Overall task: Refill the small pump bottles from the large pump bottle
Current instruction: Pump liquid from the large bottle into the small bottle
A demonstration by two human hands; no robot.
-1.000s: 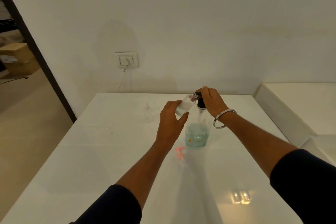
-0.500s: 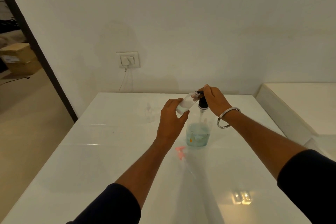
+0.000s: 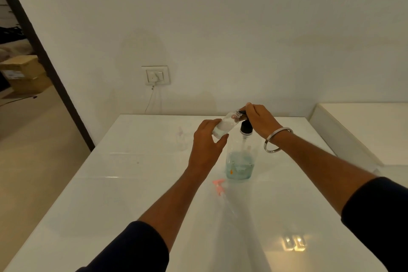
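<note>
Your left hand (image 3: 206, 148) grips a small pump bottle (image 3: 225, 125) — uncapped, tilted, its open neck right at the black pump head (image 3: 245, 127) of the large pump bottle (image 3: 240, 161). Your right hand (image 3: 260, 120) rests on top of that pump head, fingers curled over it. The large bottle stands upright on the white table (image 3: 132, 183), blue liquid low inside. Just in front of it lies a pink pump cap (image 3: 218, 186); to its left stands another small clear bottle (image 3: 181, 139) — faint.
</note>
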